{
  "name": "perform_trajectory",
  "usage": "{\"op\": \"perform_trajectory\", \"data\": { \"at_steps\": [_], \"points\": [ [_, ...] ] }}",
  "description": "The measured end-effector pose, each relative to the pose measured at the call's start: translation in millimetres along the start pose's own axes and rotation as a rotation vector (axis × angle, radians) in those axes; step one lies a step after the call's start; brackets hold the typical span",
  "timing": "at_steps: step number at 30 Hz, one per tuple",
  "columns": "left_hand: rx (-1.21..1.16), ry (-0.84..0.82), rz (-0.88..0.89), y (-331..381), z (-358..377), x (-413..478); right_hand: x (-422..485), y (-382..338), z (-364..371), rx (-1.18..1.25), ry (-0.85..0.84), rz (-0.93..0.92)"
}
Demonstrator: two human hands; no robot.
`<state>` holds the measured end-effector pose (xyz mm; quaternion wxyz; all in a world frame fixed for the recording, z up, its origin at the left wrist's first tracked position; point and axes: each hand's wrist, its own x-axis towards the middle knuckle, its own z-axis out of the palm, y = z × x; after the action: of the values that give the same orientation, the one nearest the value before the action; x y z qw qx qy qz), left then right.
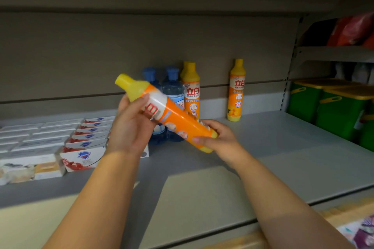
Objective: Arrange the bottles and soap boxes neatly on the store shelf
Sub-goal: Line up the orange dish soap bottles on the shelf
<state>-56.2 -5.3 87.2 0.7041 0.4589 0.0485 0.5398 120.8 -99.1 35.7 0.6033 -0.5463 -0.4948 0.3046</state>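
Head view, reading from the left: rows of soap boxes (83, 157) lie flat on the grey shelf (283, 147), the nearest row white with red print and a blue shield mark, and paler boxes lie further left. Just right of them the left hand (131, 127) is raised above the shelf, its fingers curled round the upper part of an orange dish-soap bottle (178, 119) just below the yellow neck. This held bottle is clear of the shelf and steeply tilted, with the yellow cap pointing up and to the left and the base down and to the right, so it spans the gap between the two hands. Behind it two blue-capped bottles (172, 87) stand upright at the back of the shelf, touching a pair of upright orange bottles (191, 91) set one behind the other. The right hand (220, 139) grips the base end of the held bottle, thumb across the front and fingers wrapped behind. Further right a single orange bottle (236, 91) stands upright and apart from the group. Green tubs (334, 111) with yellow lids fill the neighbouring bay at the far right.
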Motion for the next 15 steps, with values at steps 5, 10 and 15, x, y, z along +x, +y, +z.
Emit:
{"op": "perform_trajectory", "data": {
  "at_steps": [5,10,15],
  "points": [
    [0.031,-0.118,-0.023,-12.3,2.1,-3.3,-3.2,-1.1,-9.1,0.702,-0.468,0.562],
    [0.053,-0.04,-0.007,-15.5,5.5,-5.5,-1.9,2.3,-1.6,0.583,-0.442,0.415],
    [0.223,-0.131,0.025,-20.3,8.7,-8.4,-1.9,8.1,20.5,-0.055,-0.201,0.098]
  ]
}}
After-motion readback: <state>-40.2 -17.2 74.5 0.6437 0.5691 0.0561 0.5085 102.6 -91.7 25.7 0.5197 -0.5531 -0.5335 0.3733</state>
